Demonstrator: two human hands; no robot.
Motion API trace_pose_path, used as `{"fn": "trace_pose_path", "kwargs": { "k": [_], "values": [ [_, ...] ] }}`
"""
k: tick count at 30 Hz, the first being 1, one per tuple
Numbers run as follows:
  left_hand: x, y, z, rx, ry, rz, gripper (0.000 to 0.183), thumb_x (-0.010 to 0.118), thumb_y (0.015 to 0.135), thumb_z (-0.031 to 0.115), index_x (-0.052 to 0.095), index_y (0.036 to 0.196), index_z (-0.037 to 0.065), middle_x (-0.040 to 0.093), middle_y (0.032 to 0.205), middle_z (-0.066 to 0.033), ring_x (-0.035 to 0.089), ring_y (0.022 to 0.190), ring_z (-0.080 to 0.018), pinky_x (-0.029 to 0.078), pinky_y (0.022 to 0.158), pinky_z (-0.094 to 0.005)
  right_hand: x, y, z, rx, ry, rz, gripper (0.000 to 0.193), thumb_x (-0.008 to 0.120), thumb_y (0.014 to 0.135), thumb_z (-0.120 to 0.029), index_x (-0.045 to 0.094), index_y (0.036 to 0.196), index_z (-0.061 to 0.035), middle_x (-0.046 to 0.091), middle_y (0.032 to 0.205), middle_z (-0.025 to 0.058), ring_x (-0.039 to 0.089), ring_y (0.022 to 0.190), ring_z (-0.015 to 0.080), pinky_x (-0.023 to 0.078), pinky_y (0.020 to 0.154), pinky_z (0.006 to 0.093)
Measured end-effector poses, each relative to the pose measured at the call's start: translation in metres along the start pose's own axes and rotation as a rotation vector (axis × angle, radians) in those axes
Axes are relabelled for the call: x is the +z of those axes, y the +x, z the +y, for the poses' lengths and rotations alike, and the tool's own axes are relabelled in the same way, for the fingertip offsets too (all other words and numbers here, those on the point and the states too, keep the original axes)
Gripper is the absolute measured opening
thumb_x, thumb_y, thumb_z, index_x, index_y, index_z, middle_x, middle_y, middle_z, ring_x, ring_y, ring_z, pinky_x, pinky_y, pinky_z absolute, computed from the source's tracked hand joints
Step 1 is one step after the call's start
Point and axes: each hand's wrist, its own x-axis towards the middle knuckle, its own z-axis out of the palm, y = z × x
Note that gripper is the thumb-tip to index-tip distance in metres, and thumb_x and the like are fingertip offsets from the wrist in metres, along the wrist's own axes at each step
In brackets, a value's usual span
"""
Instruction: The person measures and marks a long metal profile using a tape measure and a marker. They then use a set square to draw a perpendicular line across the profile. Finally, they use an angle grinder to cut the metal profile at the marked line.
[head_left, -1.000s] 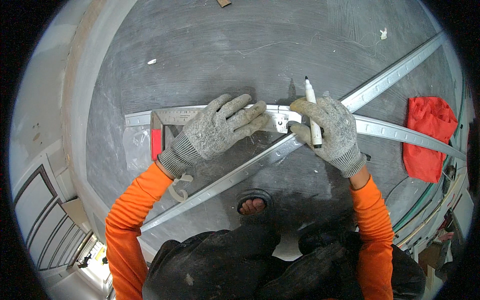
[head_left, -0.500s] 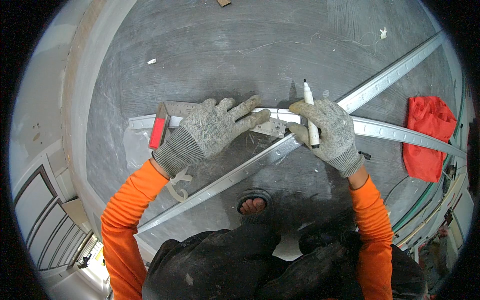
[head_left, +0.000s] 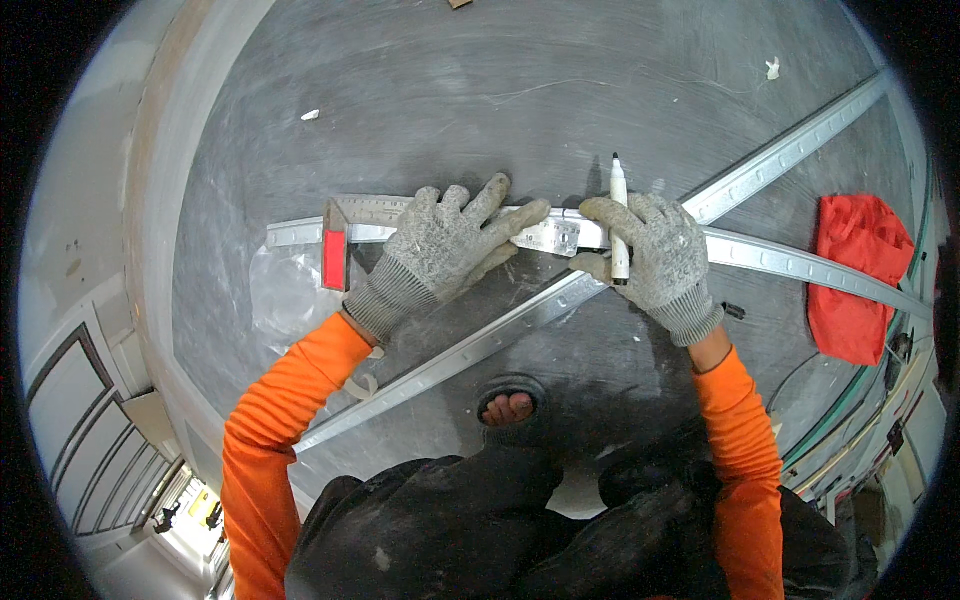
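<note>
My left hand (head_left: 445, 235), in a grey knit glove, grips a try square (head_left: 550, 238) against a silver metal channel (head_left: 765, 255). Its index finger lies along the blade and the thumb is below. The square's red-faced stock (head_left: 334, 258) sticks out left of the wrist, across the channel. A white marker (head_left: 619, 215) is in my gloved right hand (head_left: 655, 250), black tip pointing away from me. That hand's index finger and thumb also rest at the channel, just right of the blade's end. My palms hide parts of the blade and channel.
A second metal channel (head_left: 470, 350) runs diagonally beneath the first, over the dark grey floor (head_left: 400, 110). A red cloth bag (head_left: 855, 325) lies under the channel's right end. Near my right wrist is a small black piece (head_left: 735, 311). My foot (head_left: 508, 408) is close in front.
The square has turned and shifted, so its red stock now stands nearly straight across the channel. My left hand has moved slightly right with it. The right hand still holds the marker.
</note>
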Motion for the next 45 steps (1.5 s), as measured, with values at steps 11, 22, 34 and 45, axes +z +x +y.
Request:
{"fn": "trace_pose_path", "kwargs": {
  "k": [11,22,34,45],
  "values": [
    [0.022,-0.006,0.025,-0.144,-0.08,0.24,0.057,0.069,0.093,0.046,0.06,0.147,0.027,0.063,0.132,-0.0087,0.061,0.108,-0.0281,0.047,0.092,-0.0478,0.003,-0.005,0.001,-0.001,0.019,-0.006,0.051,0.081,0.081,-0.052,0.072,0.122,-0.0219,0.063,0.093,0.0049,0.066,0.087,0.0252,0.054,0.077,0.0424],
    [0.041,-0.005,0.046,-0.169,-0.258,0.529,0.06,0.082,0.082,0.039,0.067,0.135,0.015,0.063,0.122,-0.0069,0.06,0.114,-0.0298,0.047,0.095,-0.0492,0.003,-0.007,-0.002,-0.046,-0.014,-0.007,0.05,0.08,0.082,-0.051,0.072,0.122,-0.0227,0.06,0.092,0.0047,0.064,0.087,0.0244,0.054,0.077,0.0419],
    [0.046,-0.005,0.049,-0.206,-0.362,0.623,0.06,0.089,0.076,0.038,0.069,0.126,0.011,0.063,0.118,-0.0089,0.06,0.113,-0.0325,0.048,0.098,-0.0512,-0.001,-0.004,-0.003,-0.062,-0.009,-0.029,0.05,0.08,0.083,-0.051,0.071,0.123,-0.0217,0.063,0.094,0.0046,0.064,0.087,0.0242,0.054,0.077,0.0415],
    [0.021,-0.069,-0.012,-0.483,-0.163,0.29,0.07,0.086,0.078,0.05,0.066,0.136,0.016,0.061,0.126,-0.0096,0.055,0.125,-0.031,0.039,0.113,-0.0533,0.001,-0.003,-0.001,-0.054,0.001,-0.027,0.048,0.079,0.085,-0.05,0.071,0.123,-0.0224,0.065,0.094,0.0044,0.066,0.09,0.0237,0.055,0.077,0.042]
  ]
}}
